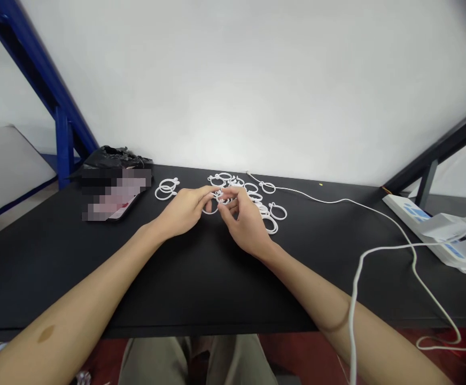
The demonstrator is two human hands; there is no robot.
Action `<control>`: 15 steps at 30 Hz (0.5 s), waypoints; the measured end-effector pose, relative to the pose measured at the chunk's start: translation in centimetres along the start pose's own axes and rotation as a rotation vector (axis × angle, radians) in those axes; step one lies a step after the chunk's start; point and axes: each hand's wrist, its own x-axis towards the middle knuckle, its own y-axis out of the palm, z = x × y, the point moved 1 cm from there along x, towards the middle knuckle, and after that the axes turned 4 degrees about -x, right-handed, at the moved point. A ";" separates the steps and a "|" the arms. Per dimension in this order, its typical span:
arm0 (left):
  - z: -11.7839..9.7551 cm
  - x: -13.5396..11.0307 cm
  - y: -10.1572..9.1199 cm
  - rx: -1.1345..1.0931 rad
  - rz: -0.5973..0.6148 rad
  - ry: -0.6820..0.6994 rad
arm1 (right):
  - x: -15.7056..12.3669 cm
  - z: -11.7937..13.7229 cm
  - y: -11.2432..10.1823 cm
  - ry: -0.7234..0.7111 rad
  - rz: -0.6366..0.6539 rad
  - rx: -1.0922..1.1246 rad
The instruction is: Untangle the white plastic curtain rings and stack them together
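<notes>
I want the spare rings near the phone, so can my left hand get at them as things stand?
Probably yes. The left hand lies just beside the spare rings, with only bare table between them.

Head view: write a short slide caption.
On a black table, the left hand and right hand pinch a white ring by a ring pile.

Near half of the black table (201, 289) is left open, while the far edge is crowded.
The middle is blocked by scattered white rings (271, 224), on which the left hand (185, 213) and right hand (246, 223) are closed. The left is barred by a phone (115, 200) and black bag (116, 156), the right by 2 white cables (355, 283) and a white device (437, 230).
</notes>
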 end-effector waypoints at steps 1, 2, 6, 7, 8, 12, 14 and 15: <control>0.0 0.0 0.0 -0.004 0.019 0.010 | 0.0 0.0 0.0 -0.029 0.010 -0.004; -0.1 0.0 0.0 -0.010 0.037 0.020 | 0.0 -0.1 -0.1 -0.056 0.019 -0.020; -0.6 -0.1 0.3 -0.004 0.030 0.020 | 0.3 -0.4 -0.3 -0.042 -0.004 -0.098; -0.8 -0.2 0.4 0.006 0.018 0.020 | 0.4 -0.5 -0.4 -0.020 -0.025 -0.101; -0.9 -0.2 0.5 0.017 0.007 0.028 | 0.4 -0.5 -0.4 -0.003 -0.046 -0.101; -1.1 -0.3 0.7 0.070 -0.021 0.081 | 0.6 -0.6 -0.6 0.001 -0.092 -0.070; -1.1 -0.3 0.7 0.080 -0.014 0.072 | 0.7 -0.5 -0.7 -0.015 -0.093 -0.059; -1.1 -0.2 0.8 0.079 -0.005 0.062 | 0.7 -0.5 -0.8 -0.021 -0.090 -0.064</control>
